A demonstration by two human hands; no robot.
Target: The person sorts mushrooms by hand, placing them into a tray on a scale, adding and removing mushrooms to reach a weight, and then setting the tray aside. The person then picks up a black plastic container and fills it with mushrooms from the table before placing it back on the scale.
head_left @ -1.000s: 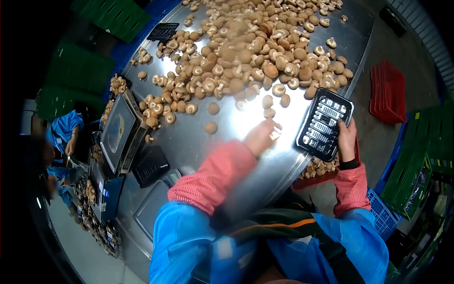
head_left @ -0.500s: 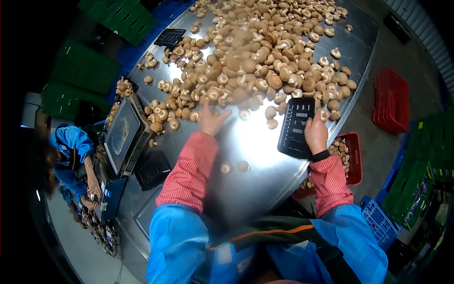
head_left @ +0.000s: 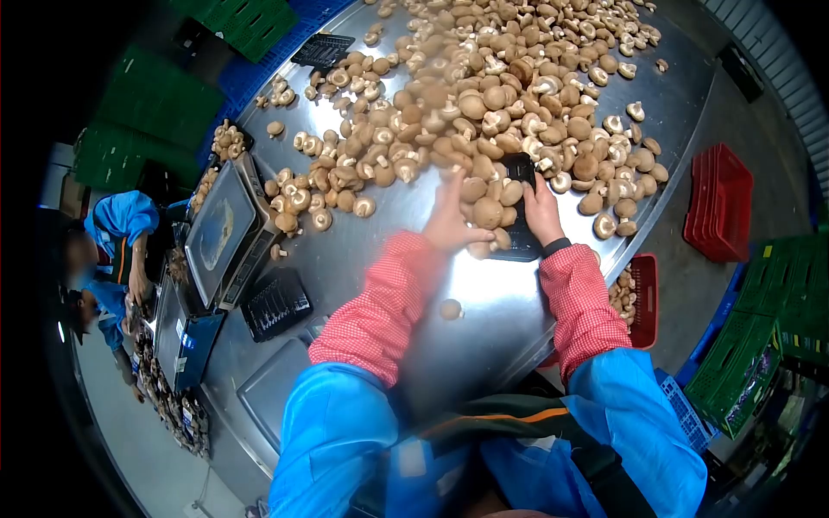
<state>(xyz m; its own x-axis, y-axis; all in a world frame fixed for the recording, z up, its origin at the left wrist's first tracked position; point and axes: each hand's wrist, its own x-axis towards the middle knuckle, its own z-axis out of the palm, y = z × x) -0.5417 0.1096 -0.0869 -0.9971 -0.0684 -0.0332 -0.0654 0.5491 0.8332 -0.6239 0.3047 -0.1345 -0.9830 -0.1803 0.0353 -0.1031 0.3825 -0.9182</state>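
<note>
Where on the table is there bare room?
The table is bare between left sleeve and right sleeve, save one mushroom, and between left sleeve and scale. Crowded: the heap beyond left hand and right hand.

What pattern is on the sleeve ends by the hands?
The sleeve ends are red-and-white checked, clearest in the head view.

We observe a metal tabletop (head_left: 371, 259) with bright glare from light falling near its middle. To the right, a dark floor (head_left: 682, 112) meets corrugated pale panelling (head_left: 777, 65) at the far side. We note stacked red crates (head_left: 721, 207) just beside the tabletop's right, with green crates (head_left: 743, 363) and a blue crate (head_left: 685, 413) nearer. At far left stand green crate stacks (head_left: 151, 121); near left, the floor is pale grey. The outer edges are too dark to assess.
</note>
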